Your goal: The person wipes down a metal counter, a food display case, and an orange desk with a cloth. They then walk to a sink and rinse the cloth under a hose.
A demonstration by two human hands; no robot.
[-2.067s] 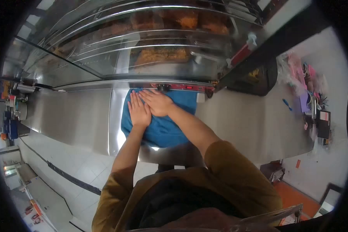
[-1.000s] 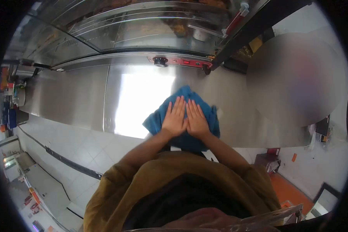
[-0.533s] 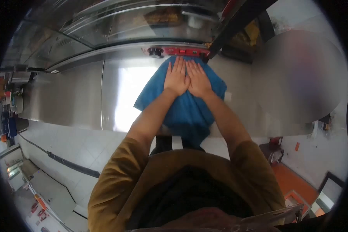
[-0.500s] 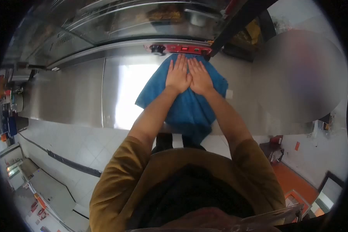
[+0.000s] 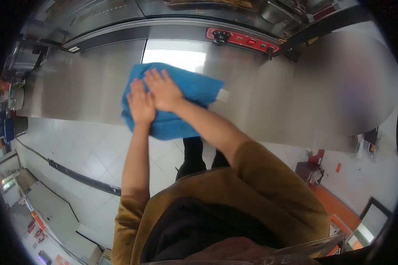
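Observation:
A blue cloth (image 5: 185,84) is spread over the shiny steel counter (image 5: 88,79), with its lower part hanging past the front edge. My left hand (image 5: 141,105) lies flat on the cloth's left side, fingers stretched toward the back. Just to its right, my right hand (image 5: 163,90) also presses flat on the cloth, its fingers slightly spread and the two hands touching or nearly so. A small white tag (image 5: 222,95) sticks out at the cloth's right corner.
Behind the counter stands a glass-fronted cabinet with a red control panel (image 5: 243,39) and a black knob (image 5: 220,37). A blurred round patch hides the right side. White floor tiles (image 5: 97,154) and a dark floor strip (image 5: 79,176) lie below the counter.
Both hands have slid the cloth left along the counter, away from under the red control panel. The view has shifted, with the panel now farther right and higher.

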